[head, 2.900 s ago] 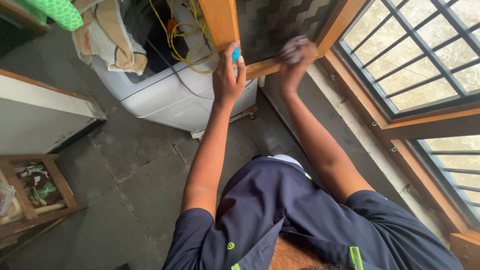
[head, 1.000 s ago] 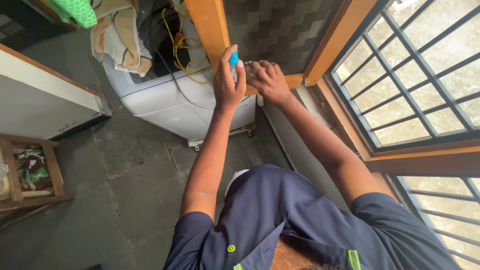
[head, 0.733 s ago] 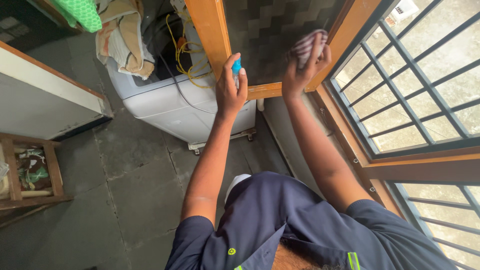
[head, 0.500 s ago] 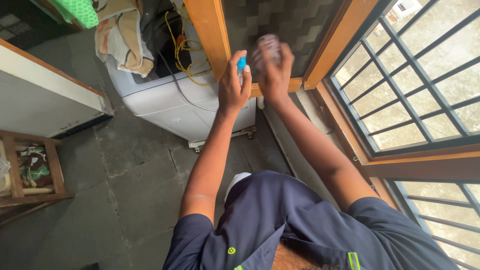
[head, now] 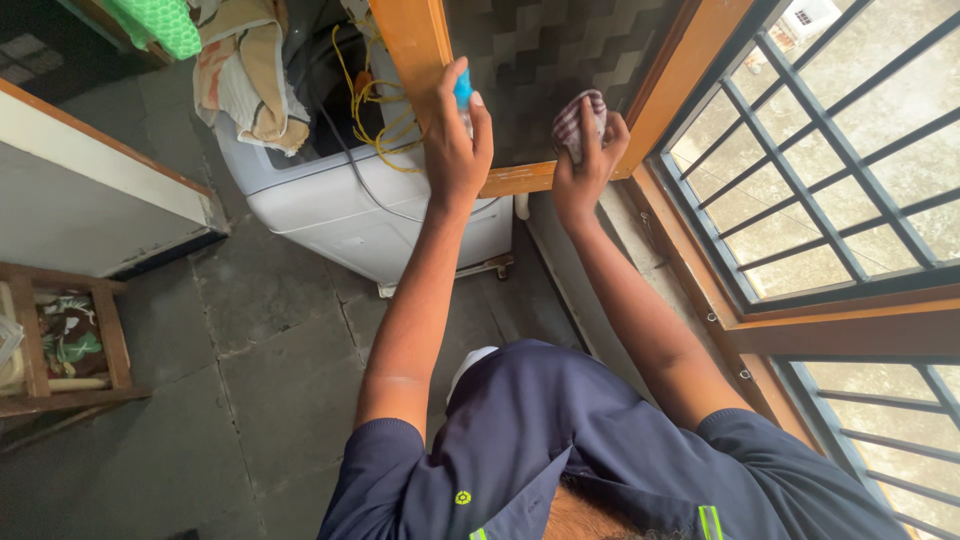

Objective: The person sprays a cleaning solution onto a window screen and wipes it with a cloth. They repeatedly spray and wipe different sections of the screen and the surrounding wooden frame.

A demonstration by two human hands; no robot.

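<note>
Pressing a bunched striped cloth (head: 578, 120) flat against the glass pane (head: 540, 60) of the opened wooden window frame (head: 415, 45), the right hand (head: 585, 165) has its grip clamped round the cloth, apparently so the wad bears evenly on the glass just above the lower rail. The left hand (head: 455, 140) has its grip closed on a small blue-topped spray bottle (head: 463, 92), held upright beside the frame's upright as if kept ready and steadying the sash. I see no labels or signs; behind stands a white washing machine (head: 340, 200) with yellow cord (head: 375, 100) and towels (head: 245, 70).
</note>
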